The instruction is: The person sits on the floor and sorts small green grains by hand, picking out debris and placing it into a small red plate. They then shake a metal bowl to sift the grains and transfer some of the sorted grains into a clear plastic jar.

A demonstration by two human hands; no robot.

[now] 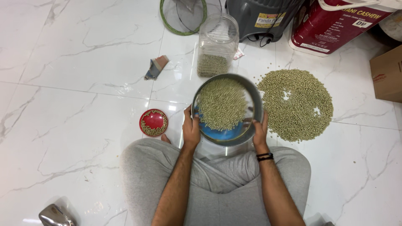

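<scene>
I sit cross-legged on a white marble floor and hold a round metal sieve [251, 90] above my lap. My left hand [191, 129] grips its left rim and my right hand [260, 130] grips its right rim. A blurred heap of small green peas [222, 104] lies inside the sieve, over a blue patch near its front edge. On the floor to the right is a round spread of the same green peas [297, 104]. A small red lid [153, 122] ringed with peas sits to the left of the sieve.
Beyond the sieve stands a clear plastic jar [217, 44] with peas in its bottom. Behind it are a green-rimmed mesh sieve [183, 16], a grey appliance [261, 16] and a red and white tub [335, 25]. A cardboard box [387, 75] is at right, a torn wrapper [156, 67] at left.
</scene>
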